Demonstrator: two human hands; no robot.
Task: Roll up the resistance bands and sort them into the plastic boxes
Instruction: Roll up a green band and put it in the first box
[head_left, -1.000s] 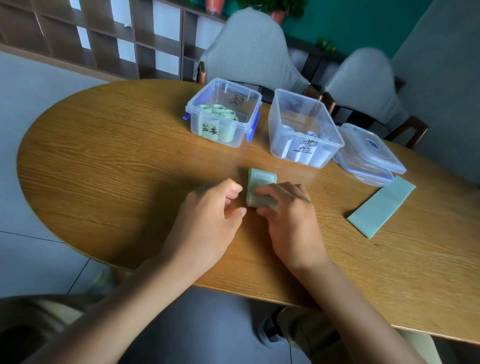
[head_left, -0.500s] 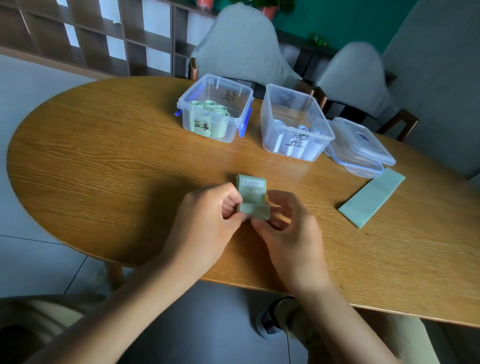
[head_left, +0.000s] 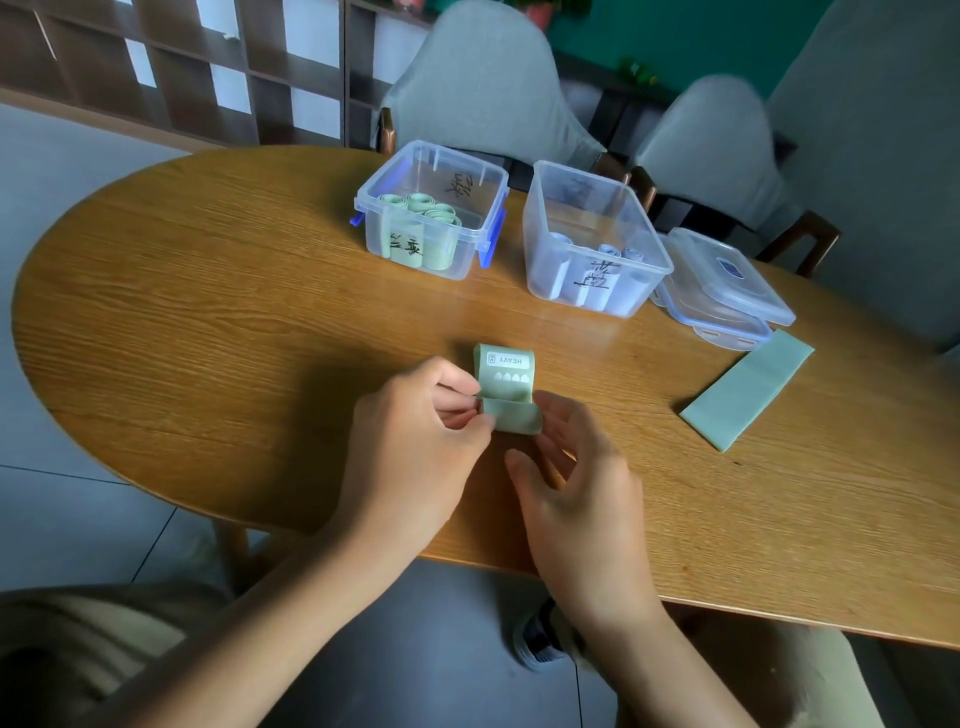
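Head view, from the left: on the wooden table (head_left: 208, 322) the clear box with blue clips (head_left: 431, 208) already holds several green rolls (head_left: 423, 208) standing on end, so I judge a good share of the green sorting done. My left hand (head_left: 415, 447) comes next, its thumb and forefinger pinching the left end of the green band (head_left: 506, 389) I am rolling; the rolled part sits at the near end, just above the tabletop, and the flap printed HEAVY still lies unrolled beyond it. My right hand (head_left: 576, 493) is at the roll's right side, fingers loosely bent; a fingertip seems to touch the roll, but I cannot tell whether it truly grips. Further right, the second clear box (head_left: 592, 239) has a few pale bluish rolls (head_left: 618, 254) inside. Beside it lie two stacked lids (head_left: 727, 286). Last, near the right edge, one flat green band (head_left: 748, 389) waits untouched. By my reckoning, what is left is finishing this roll, boxing it, then rolling that flat one.
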